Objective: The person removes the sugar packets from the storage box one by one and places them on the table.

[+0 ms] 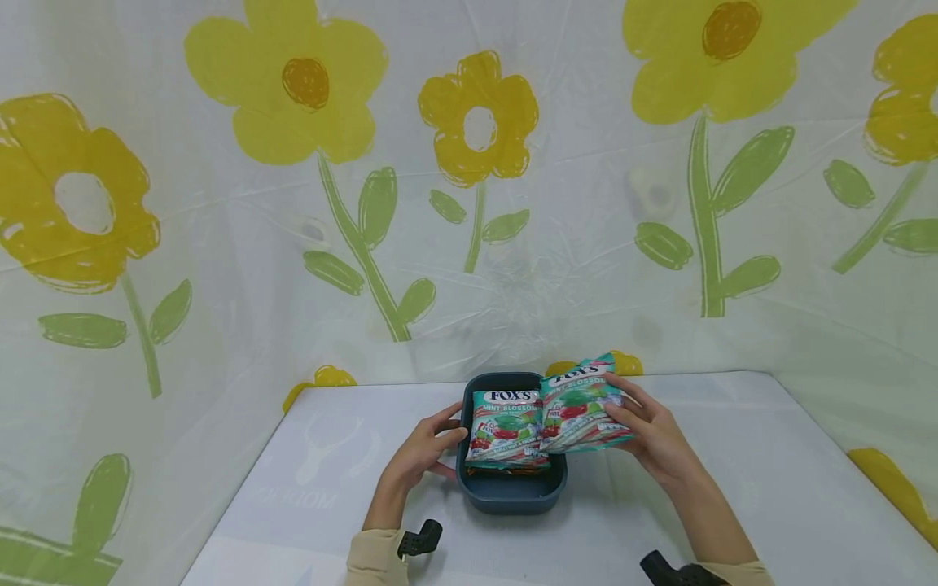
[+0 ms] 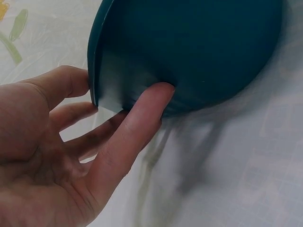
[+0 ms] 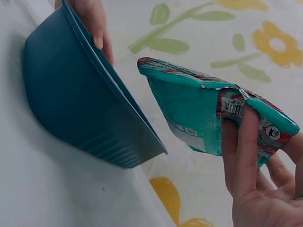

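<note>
A dark teal plastic tub (image 1: 513, 498) holds a bag of Fox's Mint Blossom candy (image 1: 506, 431), lying face up over another packet whose edge just shows beneath. My left hand (image 1: 427, 446) rests against the tub's left wall, its fingers spread and thumb touching the side; the left wrist view shows this hand (image 2: 71, 142) up close. At the tub's right rim, my right hand (image 1: 652, 431) pinches a second Fox's candy bag (image 1: 582, 407) by its right edge. The right wrist view shows this bag (image 3: 189, 109) tilted beside the tub, its barcode visible.
The tub stands on a white table (image 1: 308, 488), near its back edge. Behind hangs a white sheet (image 1: 557, 301) printed with yellow flowers. A black device (image 1: 421, 539) is strapped on the left wrist, another (image 1: 677, 571) on the right.
</note>
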